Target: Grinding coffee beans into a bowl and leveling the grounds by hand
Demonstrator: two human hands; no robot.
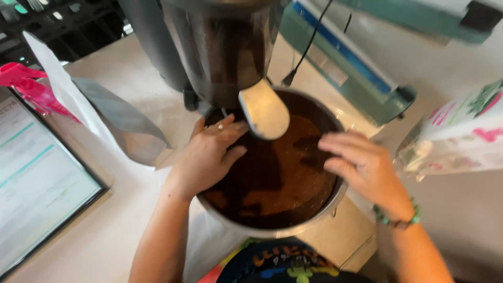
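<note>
A large round metal bowl (pixel 285 230) full of dark brown ground powder sits under a tall grey grinding machine (pixel 220 47). A flat metal spout flap (pixel 264 111) hangs from the machine over the bowl. My left hand (pixel 207 157) rests on the bowl's left rim with fingers curled toward the flap, a ring on one finger. Over the bowl's right rim, my right hand (pixel 364 165) has its fingers bent and apart. It holds nothing. A green bead bracelet (pixel 399 220) circles my right wrist.
A silver foil pouch (pixel 118 118) lies left of the machine on the pale counter (pixel 105 236). A framed printed sheet (pixel 36 178) sits at far left beside pink plastic (pixel 26 84). A teal sealing device (pixel 356 68) stands behind; a white printed bag (pixel 461 133) is right.
</note>
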